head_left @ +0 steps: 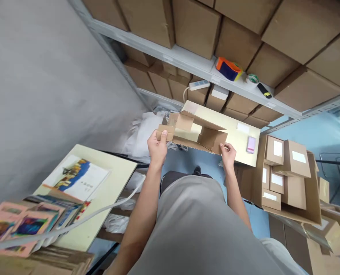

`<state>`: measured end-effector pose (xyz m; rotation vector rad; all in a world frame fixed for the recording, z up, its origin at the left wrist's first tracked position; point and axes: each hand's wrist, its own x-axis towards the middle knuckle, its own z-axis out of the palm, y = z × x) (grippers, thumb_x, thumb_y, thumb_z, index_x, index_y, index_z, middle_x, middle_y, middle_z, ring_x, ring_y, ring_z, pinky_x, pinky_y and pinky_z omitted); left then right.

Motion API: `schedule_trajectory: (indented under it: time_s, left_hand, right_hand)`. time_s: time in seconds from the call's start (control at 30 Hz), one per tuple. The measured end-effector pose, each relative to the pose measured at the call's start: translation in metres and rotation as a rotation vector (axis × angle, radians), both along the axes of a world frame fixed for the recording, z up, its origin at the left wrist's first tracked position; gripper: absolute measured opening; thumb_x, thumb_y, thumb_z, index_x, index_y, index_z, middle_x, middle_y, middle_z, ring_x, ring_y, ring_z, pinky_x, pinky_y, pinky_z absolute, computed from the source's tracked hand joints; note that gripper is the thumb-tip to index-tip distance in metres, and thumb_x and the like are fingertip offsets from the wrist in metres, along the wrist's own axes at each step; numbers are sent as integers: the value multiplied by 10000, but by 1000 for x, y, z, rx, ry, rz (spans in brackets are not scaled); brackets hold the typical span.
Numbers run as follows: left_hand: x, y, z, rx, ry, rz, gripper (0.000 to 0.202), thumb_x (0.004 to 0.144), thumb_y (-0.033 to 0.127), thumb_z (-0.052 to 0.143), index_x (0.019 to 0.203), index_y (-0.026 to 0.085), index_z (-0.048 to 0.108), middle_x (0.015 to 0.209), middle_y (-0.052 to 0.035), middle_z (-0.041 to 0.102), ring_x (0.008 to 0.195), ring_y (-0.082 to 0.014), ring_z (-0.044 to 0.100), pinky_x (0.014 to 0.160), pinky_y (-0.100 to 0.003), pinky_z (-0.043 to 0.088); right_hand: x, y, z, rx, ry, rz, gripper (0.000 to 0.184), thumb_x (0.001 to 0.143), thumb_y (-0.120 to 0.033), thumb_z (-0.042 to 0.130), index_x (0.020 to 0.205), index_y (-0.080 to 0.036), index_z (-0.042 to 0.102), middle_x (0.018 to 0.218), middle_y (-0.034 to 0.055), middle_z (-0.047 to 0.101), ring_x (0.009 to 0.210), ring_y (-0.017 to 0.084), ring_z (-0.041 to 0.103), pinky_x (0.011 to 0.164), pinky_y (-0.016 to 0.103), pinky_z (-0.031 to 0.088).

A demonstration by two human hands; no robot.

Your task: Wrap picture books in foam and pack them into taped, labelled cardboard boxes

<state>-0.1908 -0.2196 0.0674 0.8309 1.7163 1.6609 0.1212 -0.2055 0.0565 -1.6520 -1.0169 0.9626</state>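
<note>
The person holds a flat-folded cardboard box [193,134], half opened, in the air above a small pale yellow table [238,152]. The left hand [157,147] grasps the left end of the box, with the thumb lying on top of a flap. The right hand [229,153] grips the lower right corner with the fingers closed on the edge. On the table, just beside the box, lie a pink item [250,144] and a white label [242,128].

Behind the table stands a grey metal shelf [170,57] filled with brown cartons [195,23]. On its edge lie an orange and blue tape dispenser [229,68] and a white power strip [199,84]. At the right, an open carton [313,198] holds small boxes [274,151] with white labels. At the left, a second pale table [115,179] carries colourful booklets [75,177], near a grey wall [44,84]. The floor [184,160] is light blue.
</note>
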Motion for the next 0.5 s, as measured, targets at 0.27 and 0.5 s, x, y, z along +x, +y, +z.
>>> schedule_trajectory:
  time_s: [0.27,0.5]
  left_hand:
    - [57,101,-47,-132,-221,-133,532,789,655,864,1010,200,700,996,-100,760,916,-250,775,808,-383,719]
    - [70,162,-70,-241,-181,-245,377,839,567,752,948,213,682,883,-52,742,818,-202,720,772,-325,659]
  right_hand:
    - [67,65,-1,-45,-42,-189,558,785,-711,770,969,-187,716,852,67,777,805,233,691,762,359,555]
    - [69,104,-7,-143,-189,-262,586,808,-737,715,988,-180,733,949,121,817,874,266,722,788,377,571]
